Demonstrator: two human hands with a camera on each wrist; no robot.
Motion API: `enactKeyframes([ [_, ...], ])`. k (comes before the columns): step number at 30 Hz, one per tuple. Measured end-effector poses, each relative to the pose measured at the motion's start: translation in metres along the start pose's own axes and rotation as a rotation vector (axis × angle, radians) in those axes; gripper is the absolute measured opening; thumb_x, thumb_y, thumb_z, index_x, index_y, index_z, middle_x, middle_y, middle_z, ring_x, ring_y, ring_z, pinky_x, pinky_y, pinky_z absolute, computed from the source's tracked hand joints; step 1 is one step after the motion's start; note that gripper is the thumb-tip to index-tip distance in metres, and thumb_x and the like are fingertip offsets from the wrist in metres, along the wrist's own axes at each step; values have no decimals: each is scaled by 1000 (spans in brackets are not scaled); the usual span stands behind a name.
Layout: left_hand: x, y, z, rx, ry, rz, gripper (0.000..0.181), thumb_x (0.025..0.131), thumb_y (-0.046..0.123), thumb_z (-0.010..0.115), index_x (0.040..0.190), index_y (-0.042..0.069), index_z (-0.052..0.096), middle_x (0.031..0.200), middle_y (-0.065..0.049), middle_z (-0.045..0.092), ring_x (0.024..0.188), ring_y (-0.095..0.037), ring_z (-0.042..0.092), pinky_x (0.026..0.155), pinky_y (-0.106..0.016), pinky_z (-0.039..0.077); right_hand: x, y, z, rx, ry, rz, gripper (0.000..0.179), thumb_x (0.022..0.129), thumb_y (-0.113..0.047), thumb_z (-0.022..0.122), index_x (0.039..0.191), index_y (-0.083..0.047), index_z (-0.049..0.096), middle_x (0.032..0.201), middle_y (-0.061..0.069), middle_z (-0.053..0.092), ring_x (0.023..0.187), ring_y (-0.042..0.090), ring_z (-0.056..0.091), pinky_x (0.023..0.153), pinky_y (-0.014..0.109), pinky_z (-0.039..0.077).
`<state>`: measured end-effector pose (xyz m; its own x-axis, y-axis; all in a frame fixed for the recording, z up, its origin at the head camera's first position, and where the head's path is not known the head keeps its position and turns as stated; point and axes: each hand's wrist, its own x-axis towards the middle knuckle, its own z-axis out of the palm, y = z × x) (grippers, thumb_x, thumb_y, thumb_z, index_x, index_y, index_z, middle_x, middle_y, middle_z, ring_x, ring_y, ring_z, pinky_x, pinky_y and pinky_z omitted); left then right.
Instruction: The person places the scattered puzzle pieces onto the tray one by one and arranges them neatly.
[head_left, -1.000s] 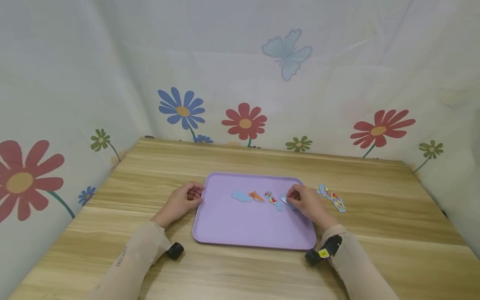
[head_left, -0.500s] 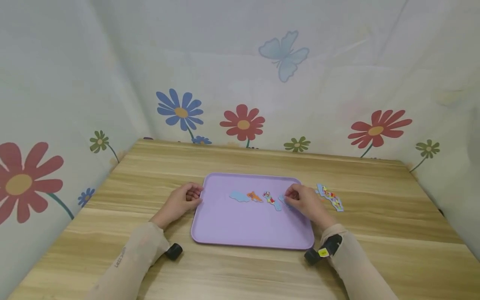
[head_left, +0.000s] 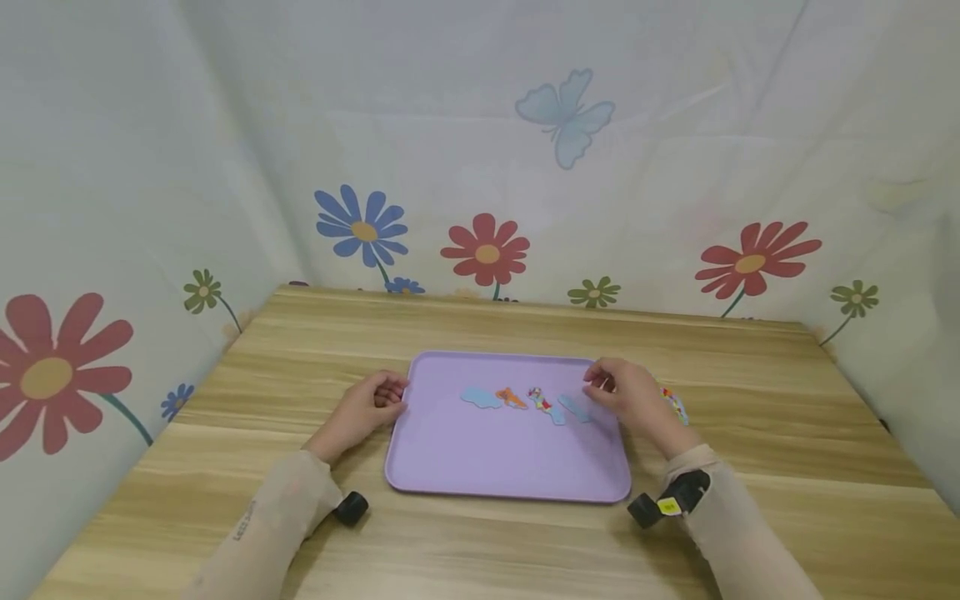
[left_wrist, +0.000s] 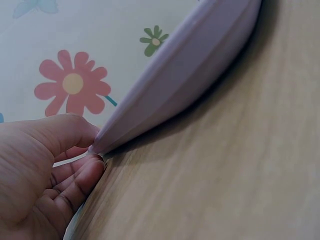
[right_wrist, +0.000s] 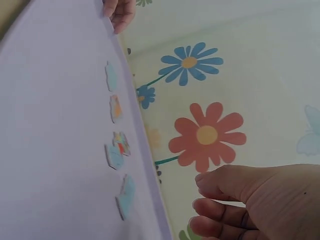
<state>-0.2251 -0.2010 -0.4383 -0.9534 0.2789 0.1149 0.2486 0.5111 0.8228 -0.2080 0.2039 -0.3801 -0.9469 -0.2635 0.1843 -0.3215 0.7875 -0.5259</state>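
A lilac tray (head_left: 502,467) lies on the table, and my left hand (head_left: 367,412) pinches its left rim. In the left wrist view, the thumb and curled fingers (left_wrist: 80,185) meet at the tray's edge (left_wrist: 170,95). In a row on the tray lie flat cut-out pieces: a light blue one (head_left: 480,397), an orange one (head_left: 512,397), a multicoloured one (head_left: 545,406) and a narrow light blue one (head_left: 574,408). My right hand (head_left: 630,400) hovers over the tray's right edge, fingers loosely bent and holding nothing, just right of the narrow piece.
Right of the tray, a colourful cut-out piece (head_left: 675,406) shows partly from behind my right hand. Wood-grained table (head_left: 495,550) surrounds the tray. A white cloth backdrop (head_left: 450,125) with printed flowers stands behind and at the sides.
My right hand has let go of the narrow light blue piece and moved up and to the right, baring it on the tray. My left hand stays at the rim.
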Motion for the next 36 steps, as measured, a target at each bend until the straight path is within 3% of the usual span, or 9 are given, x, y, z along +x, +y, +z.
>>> enactKeyframes([
  [16,0,1,-1,5,-7,-1,32,87,2,66,117,-4,58,102,-16,63,89,-17,58,75,-17,51,-16,16,-25,-40,34,5,10,86,-9,68,92,-2,67,79,6,65,71,15,55,63,25,45],
  [26,0,1,0,7,2,11,32,85,1,67,116,-5,59,102,-17,64,85,-10,57,74,-17,51,-23,30,-36,-46,19,70,14,87,-12,68,96,-1,66,84,8,66,74,17,55,65,27,45],
  [36,-1,4,-2,-16,8,21,33,86,3,68,117,-6,58,103,-20,64,89,-18,59,73,-16,50,-29,46,-41,-80,29,71,14,86,-8,67,96,1,65,83,9,65,73,16,54,63,25,44],
])
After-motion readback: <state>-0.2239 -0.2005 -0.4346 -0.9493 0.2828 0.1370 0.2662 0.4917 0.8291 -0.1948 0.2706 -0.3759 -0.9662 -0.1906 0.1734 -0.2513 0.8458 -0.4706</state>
